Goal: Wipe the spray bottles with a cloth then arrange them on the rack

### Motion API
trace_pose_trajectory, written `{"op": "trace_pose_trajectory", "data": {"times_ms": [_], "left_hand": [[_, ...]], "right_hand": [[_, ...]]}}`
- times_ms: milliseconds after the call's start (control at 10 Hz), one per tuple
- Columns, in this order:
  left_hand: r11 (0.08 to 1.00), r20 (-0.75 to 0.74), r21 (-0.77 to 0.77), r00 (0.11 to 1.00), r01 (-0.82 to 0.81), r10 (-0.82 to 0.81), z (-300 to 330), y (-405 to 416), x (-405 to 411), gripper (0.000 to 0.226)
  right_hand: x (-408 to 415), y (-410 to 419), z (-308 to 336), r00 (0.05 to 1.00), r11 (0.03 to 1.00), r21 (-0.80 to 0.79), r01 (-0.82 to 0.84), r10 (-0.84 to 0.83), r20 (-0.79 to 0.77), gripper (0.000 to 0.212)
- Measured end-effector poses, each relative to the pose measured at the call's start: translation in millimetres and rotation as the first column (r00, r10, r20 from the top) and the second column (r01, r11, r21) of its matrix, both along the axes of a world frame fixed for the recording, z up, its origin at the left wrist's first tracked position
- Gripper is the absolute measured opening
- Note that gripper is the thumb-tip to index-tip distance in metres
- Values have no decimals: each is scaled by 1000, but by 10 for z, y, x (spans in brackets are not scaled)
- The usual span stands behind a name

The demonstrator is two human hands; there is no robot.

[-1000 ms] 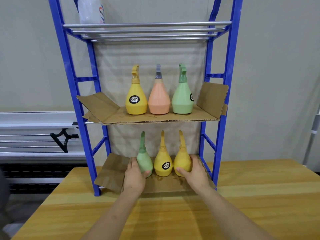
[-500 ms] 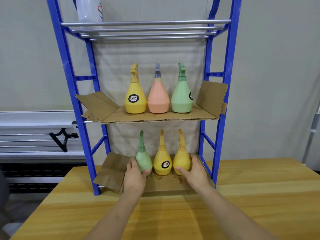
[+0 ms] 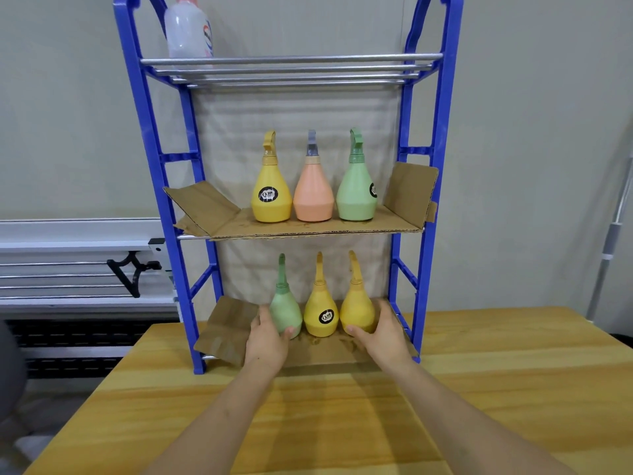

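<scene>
Gripping pear-shaped bottles: left hand point(image 3: 265, 341) apparently the green bottle point(image 3: 285, 311), right hand point(image 3: 385, 334) the yellow bottle point(image 3: 357, 310).

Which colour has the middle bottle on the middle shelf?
Peach-orange body with a grey spray head, seen in the head view.

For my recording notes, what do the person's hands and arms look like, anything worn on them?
Both arms are bare up to the frame's edge: no sleeves visible. The left hand and right hand wear no gloves; no rings, watch or bracelets show.
</scene>
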State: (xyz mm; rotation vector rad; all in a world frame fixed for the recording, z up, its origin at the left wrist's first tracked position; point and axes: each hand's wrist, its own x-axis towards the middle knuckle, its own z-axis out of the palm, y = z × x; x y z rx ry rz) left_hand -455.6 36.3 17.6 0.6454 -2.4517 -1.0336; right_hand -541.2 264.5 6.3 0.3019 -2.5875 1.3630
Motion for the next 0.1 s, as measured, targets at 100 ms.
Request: {"op": "trace_pose_trajectory", "data": {"times_ms": [100], "left_hand": [[997,39,-68,999,23,-21,54,42,171,62]], "right_hand": [[79,52,14,999,999,35,28,-28,-21,72]]}}
